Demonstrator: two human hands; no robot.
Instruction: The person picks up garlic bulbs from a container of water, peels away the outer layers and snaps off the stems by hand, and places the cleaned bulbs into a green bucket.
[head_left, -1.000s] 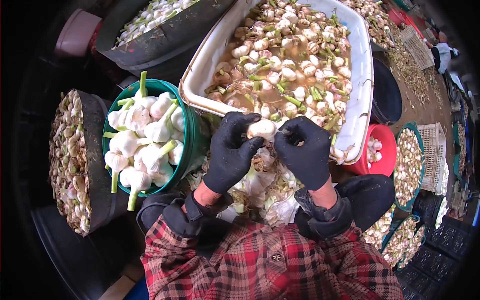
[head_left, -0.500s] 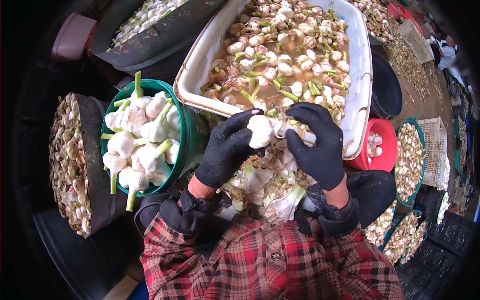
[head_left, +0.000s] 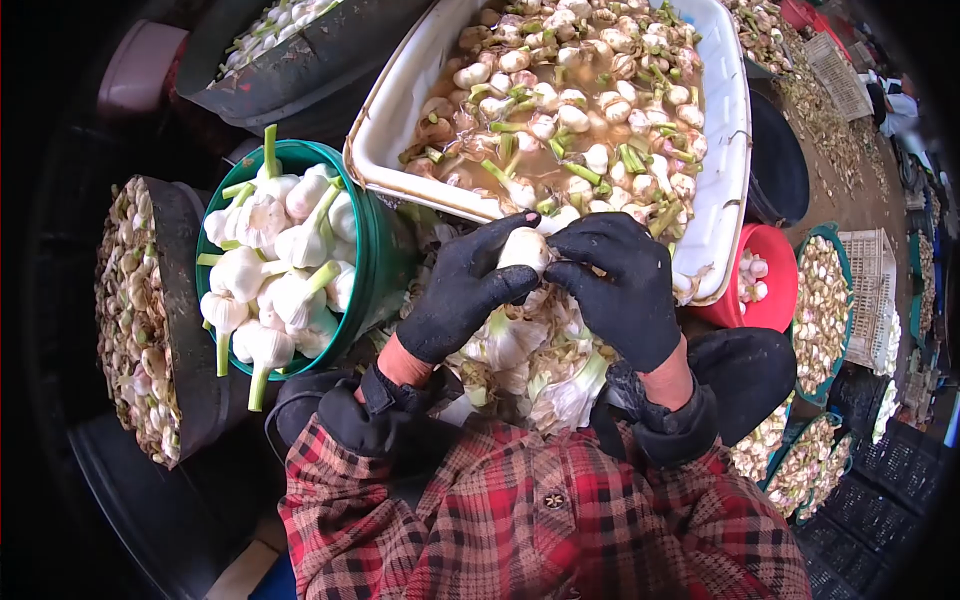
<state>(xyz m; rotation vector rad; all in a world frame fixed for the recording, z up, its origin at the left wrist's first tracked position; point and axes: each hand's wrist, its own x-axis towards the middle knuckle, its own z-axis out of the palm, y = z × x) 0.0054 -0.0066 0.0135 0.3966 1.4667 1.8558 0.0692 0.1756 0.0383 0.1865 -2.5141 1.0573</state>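
Observation:
A white garlic bulb (head_left: 523,250) is gripped between the thumb and fingers of my left hand (head_left: 453,293), which wears a black glove. My right hand (head_left: 626,283), also gloved in black, pinches at the right side of the same bulb, and its fingertips hide that end. Below both hands, loose garlic skins and leaves (head_left: 512,345) lie in a heap over my lap. Just beyond the hands stands a white tub (head_left: 728,150) of brownish water with many garlic bulbs (head_left: 572,118) in it, some with green stems.
On the left, a green bucket (head_left: 366,300) holds clean white garlic, beside a dark container (head_left: 190,330) of unpeeled bulbs. A red bucket (head_left: 780,285) with a few bulbs stands at the right. Farther right are garlic-filled baskets (head_left: 820,310) and a cream crate (head_left: 868,265).
My right hand has moved left and closed in against the bulb, covering its right end. The bulb has turned slightly and stays in my left hand. The view has shifted a little.

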